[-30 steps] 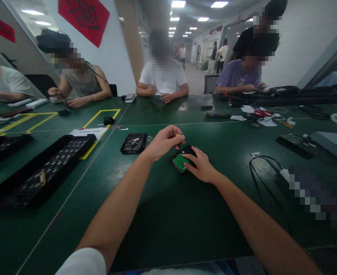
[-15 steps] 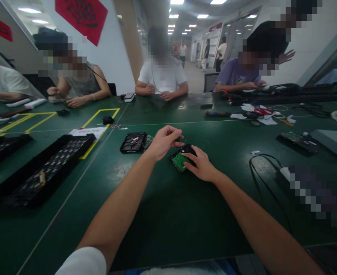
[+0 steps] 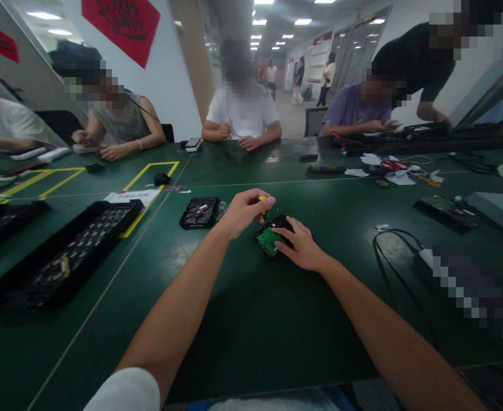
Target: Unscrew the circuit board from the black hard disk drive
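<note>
My left hand (image 3: 247,212) pinches a small yellow-handled screwdriver (image 3: 262,198) between thumb and fingers. Its tip points down at the far left edge of a hard drive (image 3: 268,242), but I cannot make out whether it touches. The drive lies at an angle on the table, its green circuit board facing up. My right hand (image 3: 299,242) grips the drive from the right, with fingers over its top edge and the thumb on the board. To the left lies a black hard drive body (image 3: 199,213), small bits on top, and a loose circuit board (image 3: 222,210) beside it, partly behind my left wrist.
A long black tray (image 3: 76,251) stands at the left. On the right are another drive with a circuit board (image 3: 446,211), a grey box (image 3: 499,210) and a black cable (image 3: 377,254). Co-workers sit across the green table (image 3: 260,331); one person leans in at the right.
My left fingers have shifted on the screwdriver's handle, hiding the yellow and then showing it again. My right hand and the drive stay put. A standing person at the right has leaned over the table.
</note>
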`<state>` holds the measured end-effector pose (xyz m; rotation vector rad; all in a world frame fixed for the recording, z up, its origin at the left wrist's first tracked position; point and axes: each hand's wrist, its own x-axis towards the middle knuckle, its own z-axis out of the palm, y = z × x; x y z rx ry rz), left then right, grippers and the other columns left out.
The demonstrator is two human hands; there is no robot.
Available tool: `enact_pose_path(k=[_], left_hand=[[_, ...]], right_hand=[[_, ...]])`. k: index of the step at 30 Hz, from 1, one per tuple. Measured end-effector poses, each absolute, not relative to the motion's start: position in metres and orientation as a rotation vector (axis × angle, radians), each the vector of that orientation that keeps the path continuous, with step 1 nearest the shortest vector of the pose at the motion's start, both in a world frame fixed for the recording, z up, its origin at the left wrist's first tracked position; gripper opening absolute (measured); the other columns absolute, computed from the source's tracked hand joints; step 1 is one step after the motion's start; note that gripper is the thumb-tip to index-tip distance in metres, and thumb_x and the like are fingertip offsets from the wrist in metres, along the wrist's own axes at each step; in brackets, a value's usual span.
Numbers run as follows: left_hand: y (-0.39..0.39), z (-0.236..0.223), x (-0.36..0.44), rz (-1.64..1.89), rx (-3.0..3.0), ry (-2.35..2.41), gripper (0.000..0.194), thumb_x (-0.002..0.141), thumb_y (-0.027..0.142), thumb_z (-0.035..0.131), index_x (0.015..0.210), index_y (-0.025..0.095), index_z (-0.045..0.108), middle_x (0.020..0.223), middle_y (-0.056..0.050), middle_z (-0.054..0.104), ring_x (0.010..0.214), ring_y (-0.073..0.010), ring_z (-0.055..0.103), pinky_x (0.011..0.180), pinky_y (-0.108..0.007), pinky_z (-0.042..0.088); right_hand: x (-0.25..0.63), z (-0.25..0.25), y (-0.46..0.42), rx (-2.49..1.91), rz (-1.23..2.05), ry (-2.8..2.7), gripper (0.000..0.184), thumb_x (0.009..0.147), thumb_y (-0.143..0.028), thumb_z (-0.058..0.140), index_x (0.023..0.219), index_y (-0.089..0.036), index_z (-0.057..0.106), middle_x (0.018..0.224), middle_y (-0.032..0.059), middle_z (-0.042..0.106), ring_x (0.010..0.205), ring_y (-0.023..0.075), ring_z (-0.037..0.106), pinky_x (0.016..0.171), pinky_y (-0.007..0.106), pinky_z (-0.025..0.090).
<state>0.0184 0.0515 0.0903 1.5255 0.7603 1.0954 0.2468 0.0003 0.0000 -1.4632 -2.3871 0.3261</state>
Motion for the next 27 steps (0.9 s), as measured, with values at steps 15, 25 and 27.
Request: enact_pose_path(k=[15,25,27], left_hand=[[0.0559,0.0901,0.0142,1.179,1.465,0.874,0.042,0.087,0.056,0.077,0.087,0.014,0.067,0.089,-0.008,0.068,0.077,-0.0156,0.064,0.059,-0.025,0.057],[0.0481,0.0963,0.0141,1.086,1.674,0.870,0.038,0.087,0.052,0.079,0.085,0.018,0.063,0.076,0.000,0.059,0.066,-0.0110,0.055,0.054,-0.021,0.050],[0.0468,0.0988,0.0120,1.022,1.693,0.802,0.034,0.089,0.051,0.076,0.089,0.017,0.067,0.080,-0.002,0.062,0.071,-0.0129,0.060,0.056,-0.022,0.052]], right_hand=[[0.2489,-0.0059,0.0023,-1.449,0.339,-2.376,0.054,0.107,-0.060,0.047,0.156,-0.040,0.052,0.175,0.0076,0.023,0.160,0.0394,0.021,0.124,0.065,0.021],[0.2496,-0.0052,0.0021,-1.457,0.338,-2.382,0.052,0.107,-0.057,0.048,0.156,-0.042,0.050,0.175,0.0082,0.023,0.161,0.0380,0.019,0.124,0.066,0.021],[0.2488,-0.0036,0.0017,-1.465,0.339,-2.380,0.052,0.107,-0.057,0.048,0.156,-0.042,0.051,0.175,0.0077,0.023,0.161,0.0383,0.019,0.124,0.066,0.021]])
